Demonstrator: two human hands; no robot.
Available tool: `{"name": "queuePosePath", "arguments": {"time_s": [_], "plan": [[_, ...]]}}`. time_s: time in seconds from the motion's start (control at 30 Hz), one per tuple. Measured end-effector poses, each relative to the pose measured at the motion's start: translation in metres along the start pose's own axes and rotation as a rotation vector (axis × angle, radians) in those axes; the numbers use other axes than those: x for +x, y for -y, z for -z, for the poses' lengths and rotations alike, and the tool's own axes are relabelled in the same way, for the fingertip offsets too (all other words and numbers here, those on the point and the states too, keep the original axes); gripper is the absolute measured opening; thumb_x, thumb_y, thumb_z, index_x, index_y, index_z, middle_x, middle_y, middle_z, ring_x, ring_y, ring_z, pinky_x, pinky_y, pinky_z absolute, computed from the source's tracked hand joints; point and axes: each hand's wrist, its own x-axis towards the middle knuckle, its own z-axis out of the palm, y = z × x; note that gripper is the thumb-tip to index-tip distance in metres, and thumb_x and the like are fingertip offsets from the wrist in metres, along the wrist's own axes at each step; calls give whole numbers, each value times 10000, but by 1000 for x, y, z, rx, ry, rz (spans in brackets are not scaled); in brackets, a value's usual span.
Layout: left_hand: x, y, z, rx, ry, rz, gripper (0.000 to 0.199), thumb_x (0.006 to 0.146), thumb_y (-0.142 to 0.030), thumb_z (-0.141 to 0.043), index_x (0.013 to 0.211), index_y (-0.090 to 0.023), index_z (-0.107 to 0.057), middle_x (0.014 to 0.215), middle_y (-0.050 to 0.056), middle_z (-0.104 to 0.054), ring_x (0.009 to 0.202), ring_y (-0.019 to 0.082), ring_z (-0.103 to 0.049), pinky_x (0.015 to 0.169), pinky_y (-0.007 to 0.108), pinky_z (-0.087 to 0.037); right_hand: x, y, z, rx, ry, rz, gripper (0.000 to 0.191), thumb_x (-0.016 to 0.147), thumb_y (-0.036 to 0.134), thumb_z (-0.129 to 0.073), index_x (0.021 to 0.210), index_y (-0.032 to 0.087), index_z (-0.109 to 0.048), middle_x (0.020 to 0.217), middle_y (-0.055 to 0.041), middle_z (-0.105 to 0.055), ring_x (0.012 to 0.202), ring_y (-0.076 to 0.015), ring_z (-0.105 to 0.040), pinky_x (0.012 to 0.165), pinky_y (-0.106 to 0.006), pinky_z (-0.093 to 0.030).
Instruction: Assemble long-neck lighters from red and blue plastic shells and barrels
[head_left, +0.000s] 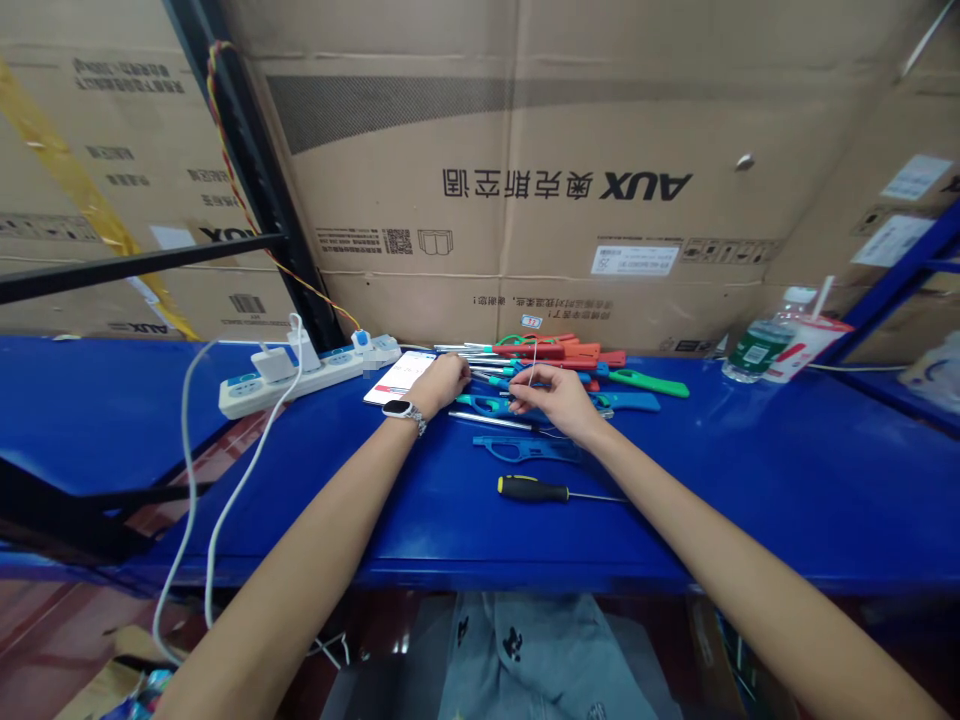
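Note:
My left hand (448,380), with a watch on the wrist, is closed beside a phone (390,385) with a lit screen; what its fingers hold is hidden. My right hand (559,398) pinches a thin pale wire (533,366) that sticks up from the fingertips. Below and behind both hands lies a pile of long-necked lighters, among them a blue one (636,402), a green one (649,382) and red ones (581,352). Nearer to me are a loose metal tube (487,420), a blue lighter casing piece (521,448) and a black-and-yellow screwdriver (534,489).
A white power strip (322,374) with plugs and cables sits left on the blue tabletop (420,530). At right stand a water bottle (759,345) and a paper cup with a straw (806,348). Large cardboard boxes (555,130) form the back wall beside a dark metal post (259,160).

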Motion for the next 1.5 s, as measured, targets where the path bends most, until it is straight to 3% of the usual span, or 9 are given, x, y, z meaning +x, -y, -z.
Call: {"name": "queuePosePath", "arguments": {"time_s": [0.13,0.2,0.43,0.57,0.7,0.87,1.0,1.23,1.5], "plan": [[-9,-5,18,-140,-79,-47,81,922,-176,-604,900,-159,-681,887,71,-726,791,175,-659,774,298,-530,-1,3,3,84,-60,-7,380,677,481,-892,834,218,-667,773,-13,-688,704,-205,-731,768,-430,-635],[-17,-11,22,-382,-99,-84,75,925,-222,-628,912,-157,-662,878,61,-720,769,157,-646,733,280,-518,-3,4,4,136,-87,-18,390,663,470,-913,830,219,-665,784,-8,-689,718,-204,-740,783,-425,-640],[-38,-37,-5,-851,143,-149,258,844,-368,-791,870,-163,-638,771,7,-674,714,131,-618,706,272,-498,-20,10,4,231,-125,-69,502,550,515,-972,804,194,-682,728,1,-712,720,-219,-771,758,-380,-650],[-40,-43,-18,-941,191,-119,225,828,-319,-807,910,-152,-681,820,31,-723,767,149,-655,755,298,-517,-23,12,5,241,-127,-80,499,539,509,-978,788,188,-688,709,3,-709,696,-206,-765,726,-359,-640],[-42,-48,-18,-980,210,-99,139,883,-247,-744,982,-151,-754,957,71,-777,851,168,-689,838,335,-547,-22,12,6,196,-134,-39,488,545,522,-966,785,196,-696,726,4,-714,657,-171,-723,675,-328,-610],[-44,-51,-16,-1142,204,32,150,852,-271,-807,938,-156,-767,910,58,-780,835,164,-705,889,360,-564,-21,9,7,58,-163,66,462,628,574,-909,768,205,-669,609,35,-643,529,-124,-589,566,-292,-532],[-43,-51,-18,-1305,224,143,212,827,-316,-850,913,-151,-750,907,57,-769,863,162,-707,922,365,-554,-20,8,6,58,-195,94,493,652,626,-877,793,215,-646,619,22,-663,552,-152,-631,595,-318,-560],[-43,-57,-22,-1449,213,189,227,784,-334,-882,847,-154,-759,830,45,-733,794,133,-650,817,293,-523,-20,7,5,77,-275,186,407,721,561,-860,802,222,-650,686,5,-698,614,-172,-688,634,-340,-596],[-47,-67,-20,-1572,201,230,136,825,-239,-864,876,-138,-789,834,44,-756,742,110,-663,808,274,-538,-19,5,2,72,-292,193,392,727,561,-858,792,231,-657,684,-4,-722,635,-192,-707,660,-363,-616]]}}
